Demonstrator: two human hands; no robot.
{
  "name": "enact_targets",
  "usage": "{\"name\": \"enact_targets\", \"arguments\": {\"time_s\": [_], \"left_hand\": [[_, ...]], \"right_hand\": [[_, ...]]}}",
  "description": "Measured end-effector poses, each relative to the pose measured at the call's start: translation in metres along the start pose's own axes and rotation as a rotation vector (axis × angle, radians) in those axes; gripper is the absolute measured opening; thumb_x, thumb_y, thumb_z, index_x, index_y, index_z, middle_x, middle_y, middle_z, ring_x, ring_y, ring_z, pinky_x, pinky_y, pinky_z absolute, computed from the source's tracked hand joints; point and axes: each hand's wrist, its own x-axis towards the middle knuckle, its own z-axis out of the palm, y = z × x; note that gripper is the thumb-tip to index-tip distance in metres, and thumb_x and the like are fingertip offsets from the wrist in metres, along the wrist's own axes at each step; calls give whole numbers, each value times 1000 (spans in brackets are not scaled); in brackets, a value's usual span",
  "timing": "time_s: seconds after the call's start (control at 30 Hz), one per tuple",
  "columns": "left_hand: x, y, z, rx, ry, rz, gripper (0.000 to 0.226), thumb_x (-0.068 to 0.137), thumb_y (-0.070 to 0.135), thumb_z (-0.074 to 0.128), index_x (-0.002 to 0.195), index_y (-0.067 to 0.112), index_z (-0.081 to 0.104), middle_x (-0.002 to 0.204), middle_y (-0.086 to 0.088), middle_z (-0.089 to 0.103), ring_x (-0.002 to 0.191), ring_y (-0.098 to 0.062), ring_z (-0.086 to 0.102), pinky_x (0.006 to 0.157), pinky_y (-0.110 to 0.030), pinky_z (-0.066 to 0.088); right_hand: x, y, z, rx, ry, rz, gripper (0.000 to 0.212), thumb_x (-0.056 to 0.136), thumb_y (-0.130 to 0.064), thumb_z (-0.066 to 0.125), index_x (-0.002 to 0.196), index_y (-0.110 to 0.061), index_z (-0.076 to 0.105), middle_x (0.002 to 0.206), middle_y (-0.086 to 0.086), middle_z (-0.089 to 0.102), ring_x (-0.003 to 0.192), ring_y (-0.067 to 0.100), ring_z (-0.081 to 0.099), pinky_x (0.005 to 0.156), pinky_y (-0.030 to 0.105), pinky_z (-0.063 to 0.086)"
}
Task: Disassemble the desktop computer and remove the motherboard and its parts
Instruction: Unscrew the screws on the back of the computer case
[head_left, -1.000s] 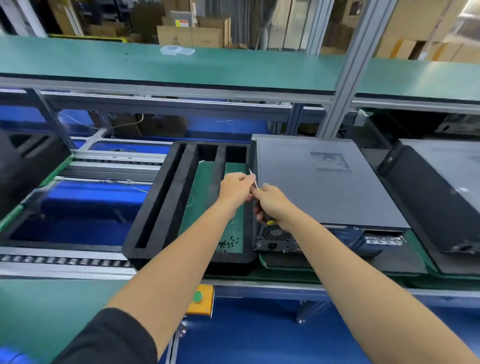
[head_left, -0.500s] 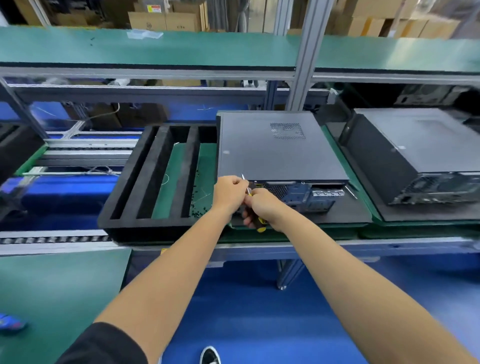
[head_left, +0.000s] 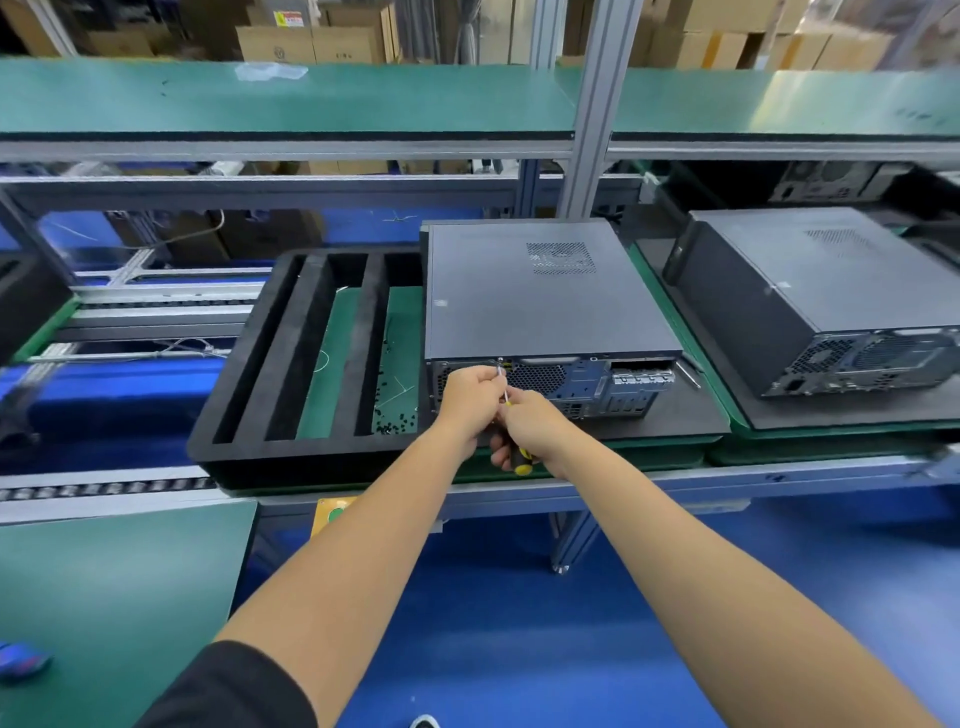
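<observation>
A dark grey desktop computer (head_left: 540, 296) lies flat on a black foam pad, its rear panel with vents and ports facing me. My right hand (head_left: 535, 428) grips a screwdriver (head_left: 519, 460) by its black and yellow handle. The thin metal shaft points up to a screw at the top edge of the rear panel. My left hand (head_left: 470, 400) pinches the shaft near its tip, right against the rear panel. The side cover is closed on the case.
A black foam tray (head_left: 244, 405) with long slots sits left of the computer, small black screws (head_left: 395, 423) scattered in it. A second desktop computer (head_left: 810, 296) lies at the right. A green shelf (head_left: 363, 98) runs overhead. A green worktable (head_left: 104, 597) stands near left.
My view pulled back from the bench and both hands slid along the case to its rear panel. The screwdriver tip now sits at the screw on the panel's top edge.
</observation>
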Motion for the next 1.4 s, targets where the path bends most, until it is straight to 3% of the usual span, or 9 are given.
{"name": "enact_targets", "arguments": {"time_s": [0.13, 0.4, 0.5, 0.73, 0.9, 1.0, 1.13, 1.3, 1.4], "left_hand": [[6, 1, 3, -5, -36, -25, 25, 97, 15, 50, 79, 4, 63, 60, -8, 47, 46, -14, 39, 41, -22, 33], [13, 0, 0, -22, -38, -41, 20, 97, 11, 50, 90, 14, 68, 65, -7, 56, 52, -14, 46, 47, -26, 39], [14, -1, 1, -26, -31, -25, 26, 97, 11, 51, 80, 23, 66, 71, -7, 60, 57, -15, 50, 51, -26, 44], [17, 6, 1, -34, -25, -78, 27, 96, 12, 52, 71, 16, 61, 85, -15, 60, 76, -22, 51, 72, -38, 47], [21, 7, 4, -30, -29, -87, 18, 91, 18, 65, 75, 9, 67, 74, -7, 64, 68, -18, 56, 65, -31, 48], [25, 10, 8, -59, 36, -165, 19, 91, 11, 63, 72, 9, 63, 72, -7, 65, 69, -20, 60, 68, -33, 52], [25, 12, 11, -169, 32, -238, 9, 92, 4, 58, 85, 4, 64, 60, -6, 68, 53, -15, 67, 56, -29, 56], [24, 16, 16, -277, 38, -295, 16, 97, 3, 50, 83, 4, 59, 63, -9, 63, 46, -14, 65, 45, -25, 51], [25, 14, 18, -318, 44, -317, 19, 98, 3, 48, 82, 5, 58, 67, -9, 61, 45, -12, 63, 45, -20, 50]], "right_hand": [[9, 2, -1, 16, 32, 13, 33, 104, -14, 28, 129, -18, 49, 69, 11, 58, 50, 19, 57, 46, 28, 47], [16, 4, 2, 21, 36, 39, 43, 105, -16, 29, 147, -24, 35, 68, 11, 57, 49, 17, 56, 45, 27, 46], [15, 4, -1, 19, 40, 41, 43, 105, -15, 32, 147, -24, 36, 67, 10, 58, 49, 17, 56, 46, 28, 47], [15, 2, -3, -162, 180, -50, 28, 100, -16, 49, 126, -19, 58, 70, 9, 64, 43, 15, 61, 43, 24, 47], [15, 13, -2, -381, 283, -172, 11, 97, -18, 53, 100, -16, 62, 71, 6, 65, 42, 14, 64, 41, 22, 47], [13, 14, -6, -66, 179, -96, 17, 99, -24, 53, 107, -14, 63, 69, 8, 65, 47, 14, 61, 47, 26, 51], [7, 11, -22, 369, -131, 160, 28, 105, -18, 35, 117, -4, 56, 91, 18, 63, 78, 27, 63, 76, 41, 57], [2, 4, -43, 379, -273, 320, 26, 106, -10, 30, 110, 1, 53, 104, 25, 66, 93, 30, 65, 84, 40, 56], [-1, 9, -35, 312, -276, 331, 33, 107, -14, 28, 107, 2, 57, 96, 20, 69, 87, 25, 68, 79, 35, 57]]}}
